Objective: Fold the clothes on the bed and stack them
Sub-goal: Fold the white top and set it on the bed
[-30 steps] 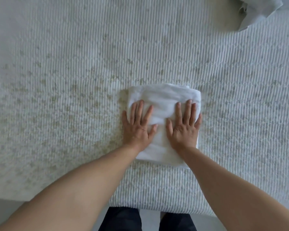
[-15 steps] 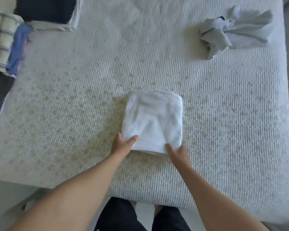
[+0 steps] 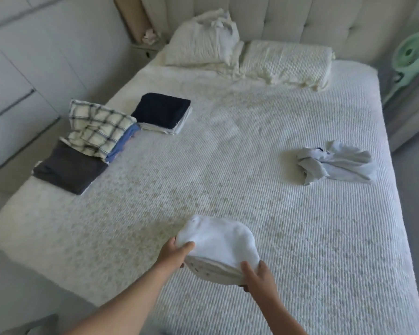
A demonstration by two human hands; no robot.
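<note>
Bed (image 3: pixel 228 165), white ribbed cover; padded headboard (image 3: pixel 300 20) behind. Folded stacks (image 3: pixel 160 112) at left edge, crumpled grey garment (image 3: pixel 336 165) right. Our left hand (image 3: pixel 172 255) and right hand (image 3: pixel 259 274) grip the folded white garment (image 3: pixel 218 243), raised near the foot.

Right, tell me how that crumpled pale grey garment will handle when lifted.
The crumpled pale grey garment probably goes floppy, since it lies in loose twisted folds. It likely unfurls and dangles, being unfolded. It seems light: thin fabric barely dents the white bed.
</note>
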